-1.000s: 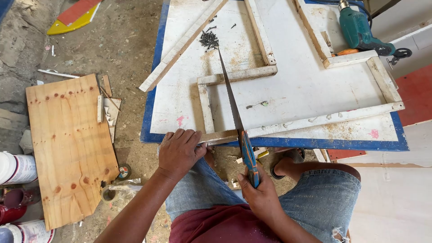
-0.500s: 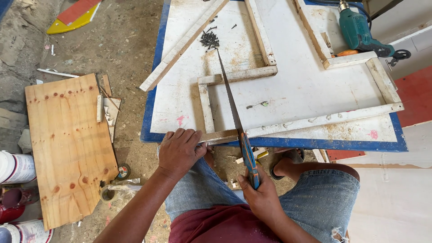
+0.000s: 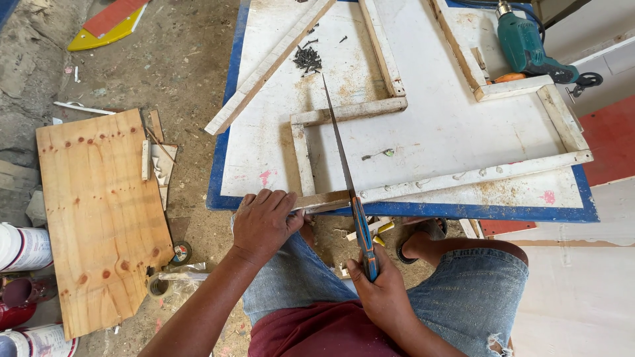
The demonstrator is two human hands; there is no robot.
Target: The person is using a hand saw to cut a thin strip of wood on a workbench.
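My left hand (image 3: 263,221) presses down on the end of a thin wooden strip (image 3: 325,200) at the near edge of a white board with a blue border (image 3: 423,142). In my right hand (image 3: 376,285) is the blue handle of a hand saw (image 3: 340,155). Its long blade lies across the strip and points away over the board toward a small pile of dark screws (image 3: 307,58). The strip belongs to a white-painted wooden frame (image 3: 463,177) that lies flat on the board.
A teal power drill (image 3: 526,47) rests at the board's far right. A loose wooden batten (image 3: 268,66) lies diagonally at the board's left. On the dirt floor to the left are a plywood sheet (image 3: 92,211), paint cans (image 3: 23,248) and tape rolls (image 3: 178,252).
The saw has slid slightly along the cut; both hands stay where they were on strip and handle.
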